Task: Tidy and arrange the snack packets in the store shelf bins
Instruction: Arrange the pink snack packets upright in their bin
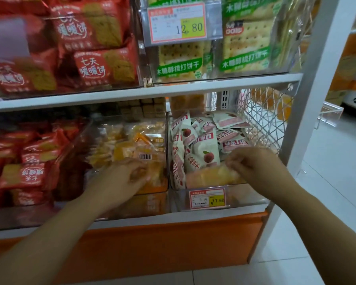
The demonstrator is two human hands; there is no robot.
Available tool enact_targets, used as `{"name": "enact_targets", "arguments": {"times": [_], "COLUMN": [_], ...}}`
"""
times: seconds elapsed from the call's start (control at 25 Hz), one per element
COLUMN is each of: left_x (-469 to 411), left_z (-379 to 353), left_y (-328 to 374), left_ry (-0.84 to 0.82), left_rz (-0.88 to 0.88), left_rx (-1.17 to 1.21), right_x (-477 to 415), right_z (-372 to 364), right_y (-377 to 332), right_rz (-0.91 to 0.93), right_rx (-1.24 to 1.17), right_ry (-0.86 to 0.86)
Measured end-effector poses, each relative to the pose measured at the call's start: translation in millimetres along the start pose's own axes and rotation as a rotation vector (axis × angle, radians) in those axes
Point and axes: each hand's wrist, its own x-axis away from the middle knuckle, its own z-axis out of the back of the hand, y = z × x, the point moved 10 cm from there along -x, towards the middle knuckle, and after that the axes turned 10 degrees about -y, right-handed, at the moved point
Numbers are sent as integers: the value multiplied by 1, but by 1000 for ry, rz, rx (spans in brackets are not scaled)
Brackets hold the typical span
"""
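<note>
Our right hand point(253, 164) pinches a stray orange clear-wrapped snack packet point(210, 176) at the front of the clear plastic bin point(245, 199) of white peach-printed pouches point(203, 153), at five o'clock. At its nine o'clock, our left hand point(127, 175) grips yellow clear-wrapped packets point(132, 145) in the neighbouring bin point(150, 204). We judge sorting midway: the pouches lie jumbled.

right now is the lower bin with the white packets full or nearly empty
Fairly full: white packets are heaped at mixed angles up to the front rim of the clear bin. Depth of the heap: cannot tell.
</note>
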Motion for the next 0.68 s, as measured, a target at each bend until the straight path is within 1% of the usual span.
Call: {"name": "enact_targets", "arguments": {"times": [0.04, 0.12, 0.16, 0.2, 0.24, 0.28, 0.4, 0.44, 0.48, 0.56, 0.68], "left_x": [-1, -1, 1, 5, 9, 16, 48, 57, 63, 65, 51], "left_z": [-6, -16, -15, -11, -3, 8, 52, 62, 67, 67, 51], "left_y": [2, 2, 0, -2, -5, -13, -45, -52, -58, -56, -31], "left_ry": [-44, -93, -78, -48, 18, 122, 546, 644, 702, 719, 579], "left_rz": [-17, -47, -62, -74, -85, -74, 7, 19, 22, -4, -131], "left_rx": [-7, -22, 39, 150, 267, 354, 540, 583, 597, 546, 431], "right_x": [6, 25, 31, 32, 27, 17, -29, -46, -62, -80, -65], "right_z": [19, 54, 64, 66, 61, 51, 13, 2, -11, -24, -13], "right_y": [-2, -10, -18, -29, -42, -57, -96, -106, -116, -125, -102], "right_rz": [-5, -14, -5, 19, 45, 62, 70, 61, 52, 54, 37], "right_rx": [-36, -183, -260, -323, -367, -392, -396, -400, -411, -388, -277], "right_ry": [116, 333, 392, 410, 392, 355, 267, 242, 200, 139, 99]}}
